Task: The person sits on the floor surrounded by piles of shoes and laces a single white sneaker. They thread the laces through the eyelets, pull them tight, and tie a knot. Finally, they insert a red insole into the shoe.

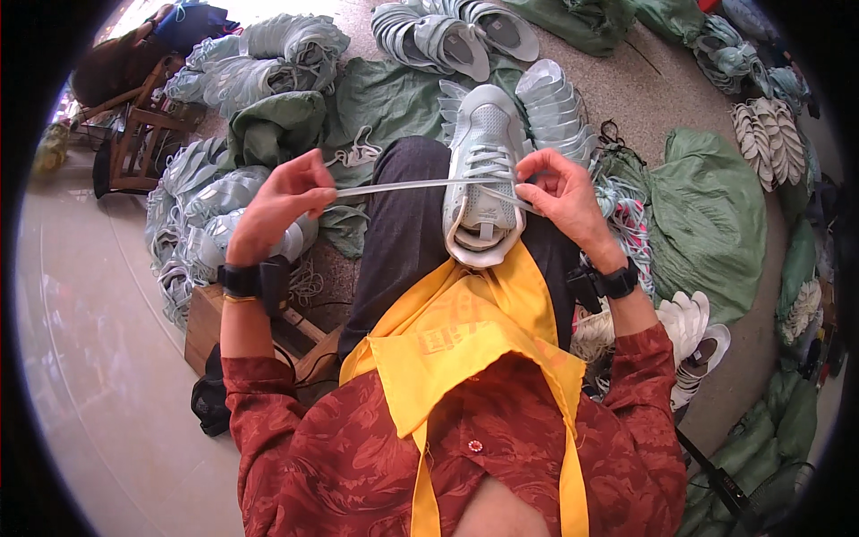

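A pale mint sneaker (488,121) rests on my lap, its toe pointing away from me and its heel opening toward my body. Laces cross its tongue in several rows. With thumb and fingertips, my left hand (284,201) pinches a flat pale shoelace (385,187), stretched taut to the left from the shoe's upper eyelets. Just right of the shoe, my right hand (573,204) is closed in a pinch on another stretch of lace by the eyelets. Under the heel lies my yellow apron (474,313).
Stacked pale shoe uppers (286,63) lie at the far left, with more uppers (429,40) ahead. A green sack (707,215) sits on the right, near white shoe parts (689,327). Left of my legs is a wooden stool (206,327); farther off stands a wooden chair (139,143).
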Demonstrator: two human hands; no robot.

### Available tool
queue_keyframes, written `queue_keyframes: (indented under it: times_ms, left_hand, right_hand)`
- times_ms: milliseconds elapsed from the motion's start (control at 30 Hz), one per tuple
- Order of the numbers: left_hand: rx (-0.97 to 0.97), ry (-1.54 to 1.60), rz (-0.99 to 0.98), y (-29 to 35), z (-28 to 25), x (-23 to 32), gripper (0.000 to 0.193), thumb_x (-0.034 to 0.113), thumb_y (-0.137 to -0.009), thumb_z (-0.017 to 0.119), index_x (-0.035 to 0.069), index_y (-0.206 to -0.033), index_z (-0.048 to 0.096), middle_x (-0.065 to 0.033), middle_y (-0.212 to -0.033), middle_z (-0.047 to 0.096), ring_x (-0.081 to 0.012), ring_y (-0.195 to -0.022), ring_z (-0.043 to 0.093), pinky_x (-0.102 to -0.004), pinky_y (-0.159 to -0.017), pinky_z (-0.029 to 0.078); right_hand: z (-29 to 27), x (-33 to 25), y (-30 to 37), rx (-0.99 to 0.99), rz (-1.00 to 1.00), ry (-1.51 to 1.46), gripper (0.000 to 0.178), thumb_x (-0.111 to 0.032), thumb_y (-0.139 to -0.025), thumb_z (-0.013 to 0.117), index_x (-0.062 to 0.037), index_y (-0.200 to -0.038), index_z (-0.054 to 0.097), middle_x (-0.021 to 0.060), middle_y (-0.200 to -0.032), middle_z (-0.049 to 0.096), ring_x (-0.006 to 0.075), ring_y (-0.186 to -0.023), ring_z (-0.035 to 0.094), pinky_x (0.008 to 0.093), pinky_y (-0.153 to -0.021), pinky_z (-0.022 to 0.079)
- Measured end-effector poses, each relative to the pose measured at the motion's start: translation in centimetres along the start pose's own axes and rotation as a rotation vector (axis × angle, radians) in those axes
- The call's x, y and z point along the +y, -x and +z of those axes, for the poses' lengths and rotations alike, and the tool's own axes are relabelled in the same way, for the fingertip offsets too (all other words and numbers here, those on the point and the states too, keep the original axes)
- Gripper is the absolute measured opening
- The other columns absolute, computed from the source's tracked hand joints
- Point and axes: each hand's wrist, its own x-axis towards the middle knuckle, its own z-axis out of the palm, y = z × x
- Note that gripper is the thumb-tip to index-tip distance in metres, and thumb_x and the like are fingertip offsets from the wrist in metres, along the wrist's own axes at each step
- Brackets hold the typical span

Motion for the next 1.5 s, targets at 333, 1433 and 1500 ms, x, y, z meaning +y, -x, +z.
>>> queue_keyframes:
  times_ms: [333, 1433, 1500]
  left_hand:
    - [-0.026, -0.136, 0.036, -2.4, 1.2, 0.5, 0.017, 0.014, -0.098, 0.072, 0.008, -0.092, 0.057, 0.0062, -0.077, 0.051, -0.0029, -0.067, 0.046, -0.0210, -0.059, 0.036]
    - [-0.168, -0.440, 0.589, -9.2, 14.3, 2.2, 0.021, -0.006, -0.081, 0.061, 0.002, -0.098, 0.053, -0.0088, -0.071, 0.049, -0.0195, -0.061, 0.050, -0.0329, -0.058, 0.042]
    - [-0.175, -0.370, 0.499, -8.9, 13.9, 2.2, 0.021, -0.005, -0.081, 0.063, 0.003, -0.099, 0.054, -0.0079, -0.071, 0.049, -0.0181, -0.060, 0.049, -0.0318, -0.057, 0.041]
  right_hand:
    - [-0.4, -1.8, 2.4, -0.018, 0.044, 0.343, 0.015, -0.014, -0.088, 0.078, -0.0007, -0.092, 0.072, -0.0003, -0.077, 0.069, 0.0031, -0.061, 0.053, 0.0234, -0.057, 0.045]
    - [0.8, -8.5, 6.0, 0.192, -0.683, 0.922, 0.018, 0.003, -0.083, 0.074, -0.0030, -0.098, 0.066, 0.0071, -0.084, 0.064, 0.0257, -0.071, 0.068, 0.0372, -0.059, 0.052]
    - [0.3, -7.8, 7.0, 0.163, -0.520, 0.837, 0.017, 0.002, -0.083, 0.075, -0.0027, -0.097, 0.066, 0.0071, -0.084, 0.064, 0.0257, -0.071, 0.068, 0.0369, -0.059, 0.052]
